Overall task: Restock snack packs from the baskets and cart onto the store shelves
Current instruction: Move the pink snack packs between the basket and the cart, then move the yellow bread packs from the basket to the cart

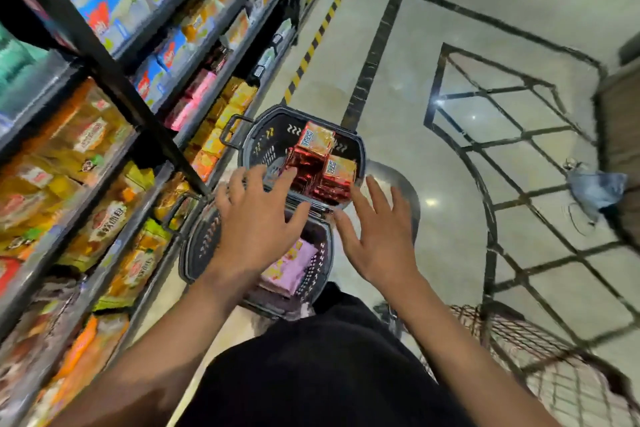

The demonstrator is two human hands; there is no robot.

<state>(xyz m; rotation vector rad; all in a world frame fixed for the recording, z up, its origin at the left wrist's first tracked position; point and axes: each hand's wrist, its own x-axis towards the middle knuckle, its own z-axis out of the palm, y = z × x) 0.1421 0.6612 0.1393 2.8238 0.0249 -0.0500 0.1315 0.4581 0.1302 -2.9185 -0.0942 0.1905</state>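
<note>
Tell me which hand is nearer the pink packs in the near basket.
Left. The left hand hovers directly above the pink packs; the right hand is off to their right, past the basket rim.

Head camera looks steeply down, close above baskets (303, 149).

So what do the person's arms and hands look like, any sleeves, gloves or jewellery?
Both forearms are bare as far as the view shows, with no sleeves reaching them. The left hand and right hand wear no gloves, and no rings, watch or bracelet can be seen. A black garment covers the body below.
</note>
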